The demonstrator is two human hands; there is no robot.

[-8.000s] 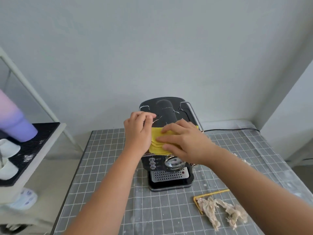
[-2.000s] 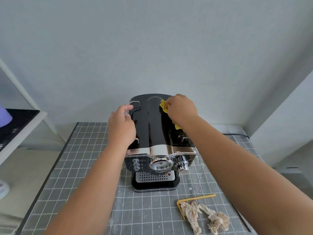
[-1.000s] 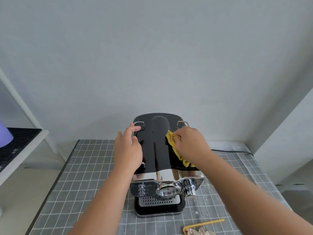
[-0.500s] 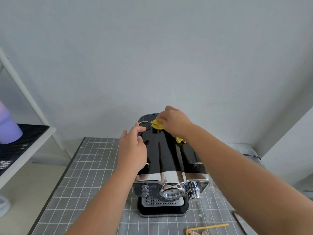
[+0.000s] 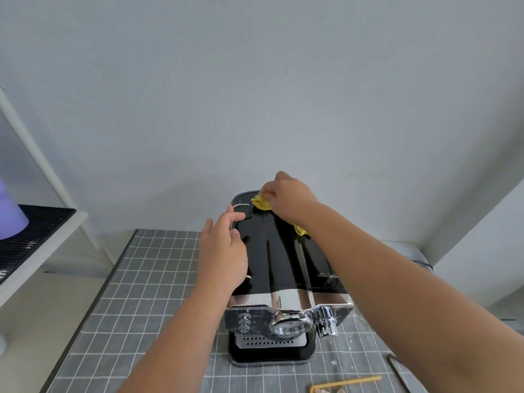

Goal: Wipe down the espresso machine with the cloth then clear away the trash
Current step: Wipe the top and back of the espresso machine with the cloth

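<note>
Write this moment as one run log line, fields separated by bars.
phase: wiping | right hand: yellow cloth on espresso machine top, rear | left hand: steadies left side | trash: on mat

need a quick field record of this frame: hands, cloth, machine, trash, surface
left hand: open, resting on the left side of the espresso machine's top, steadying it
right hand: closed on the yellow cloth, pressing it on the rear of the top panel
espresso machine: upright on the mat, glossy black top, chrome front facing the camera
trash: yellow strip and crumpled scraps at the bottom edge, mostly cropped, untouched
surface: grey gridded mat
task stage: wiping under way, trash not yet cleared
</note>
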